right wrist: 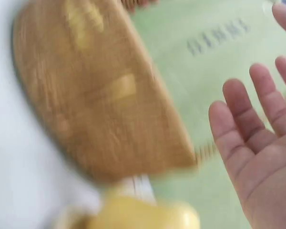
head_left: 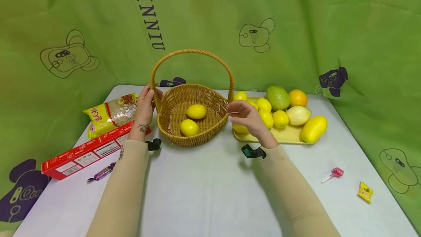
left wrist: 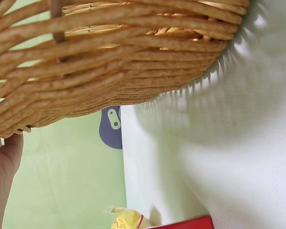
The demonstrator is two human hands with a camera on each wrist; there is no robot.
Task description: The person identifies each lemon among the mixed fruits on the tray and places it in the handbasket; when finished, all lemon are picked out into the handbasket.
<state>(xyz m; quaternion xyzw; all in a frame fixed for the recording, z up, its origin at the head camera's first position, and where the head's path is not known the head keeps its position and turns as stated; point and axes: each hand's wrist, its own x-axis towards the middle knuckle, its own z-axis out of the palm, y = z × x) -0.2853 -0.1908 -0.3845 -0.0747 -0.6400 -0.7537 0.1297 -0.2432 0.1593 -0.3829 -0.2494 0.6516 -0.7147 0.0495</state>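
Observation:
A wicker basket with a tall arched handle stands at the middle of the table, two lemons lying on its bottom. My left hand grips it at the left side, where the handle meets the rim. In the left wrist view the woven wall fills the top, and only part of that hand shows. By the basket's right side is my right hand, fingers extended and holding nothing. The right wrist view shows its palm apart from the blurred basket.
A yellow tray at the right carries lemons, a green mango-like fruit, an orange and other yellow fruit. To the left lie a snack bag, a red box and a purple candy. A lollipop and yellow packet lie front right.

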